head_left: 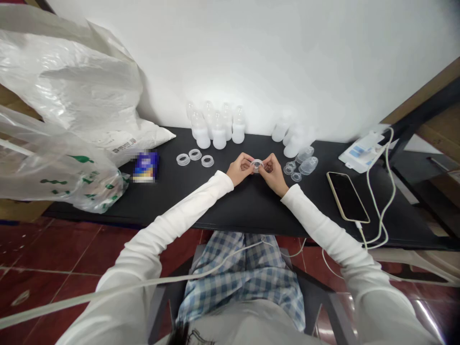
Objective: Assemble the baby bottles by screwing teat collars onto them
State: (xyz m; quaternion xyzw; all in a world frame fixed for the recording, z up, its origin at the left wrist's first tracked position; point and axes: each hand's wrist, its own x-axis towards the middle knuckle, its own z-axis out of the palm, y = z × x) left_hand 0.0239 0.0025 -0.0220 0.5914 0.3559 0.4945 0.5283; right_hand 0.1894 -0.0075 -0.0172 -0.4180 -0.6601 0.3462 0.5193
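Note:
Between my two hands, a clear bottle collar ring [257, 164] is held just above the black table. My left hand [239, 169] pinches its left side with thumb and fingers, and my right hand [273, 174] pinches the right side. Whether anything sits inside the ring is too small to tell. Close by my right hand lie clear domed caps [308, 166] and small clear nipples [289, 167]. Behind them stand several white bottle bodies [292, 147]. Left of my hands are three more collar rings [207, 161], with several capped baby bottles [219, 136] upright behind.
Large plastic bags [72, 91] crowd the left end, beside a blue packet [145, 166]. At right, a phone [348, 196] lies plugged into a white cable [383, 215], near a white and blue package [362, 151]. The black table [172, 206] meets a white wall behind.

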